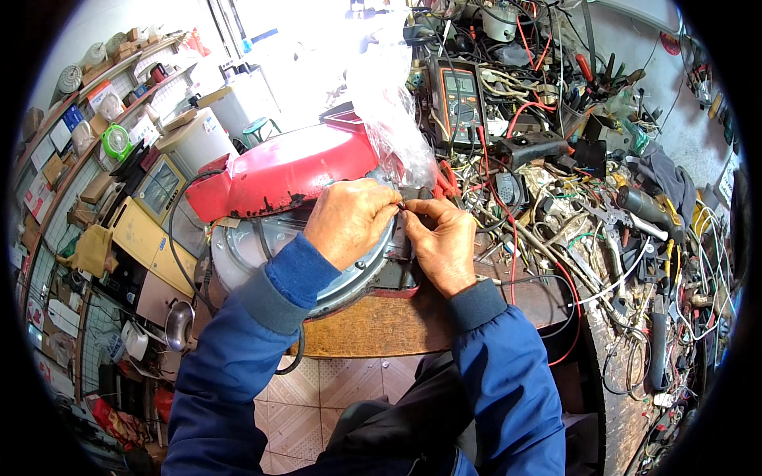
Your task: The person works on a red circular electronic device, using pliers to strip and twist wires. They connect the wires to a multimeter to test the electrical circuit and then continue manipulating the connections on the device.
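Observation:
My left hand (349,222) and my right hand (436,246) meet at the centre, fingers pinched on a small dark piece between them, too small to name. Beneath them is the right part of an appliance with a round metal body (238,258) and a dark side section. Its chipped red housing (286,165) rises just behind my left hand. A crumpled clear plastic bag (397,143) hangs behind my fingers. Red leads and dark cables lie just right of my fingertips. The appliance rests on a wooden bench (357,337).
A multimeter (456,103) stands at the back. Tangled wires, tools and scrap (603,222) cover the right side. Cluttered shelves (87,135), cabinets and a metal bowl (179,325) line the left. A black cord (173,238) drapes by the appliance. Tiled floor (290,397) shows below the bench.

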Available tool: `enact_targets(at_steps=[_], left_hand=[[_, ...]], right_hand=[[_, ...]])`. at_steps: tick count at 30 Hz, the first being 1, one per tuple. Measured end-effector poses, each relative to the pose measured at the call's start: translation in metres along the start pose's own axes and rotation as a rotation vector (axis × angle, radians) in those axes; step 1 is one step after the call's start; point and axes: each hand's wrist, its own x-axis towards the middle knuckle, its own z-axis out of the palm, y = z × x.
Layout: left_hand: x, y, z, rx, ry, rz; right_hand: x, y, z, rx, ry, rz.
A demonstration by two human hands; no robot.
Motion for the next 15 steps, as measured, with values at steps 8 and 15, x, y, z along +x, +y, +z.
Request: enact_targets(at_steps=[8, 15], left_hand=[[0.0004, 0.0013, -0.0009, 0.012, -0.005, 0.005], [0.0003, 0.002, -0.0005, 0.005, -0.003, -0.004]], right_hand=[[-0.0004, 0.0027, 0.0008, 0.043, -0.002, 0.019], [0.0, 0.0013, 0.0, 0.034, -0.008, 0.021]])
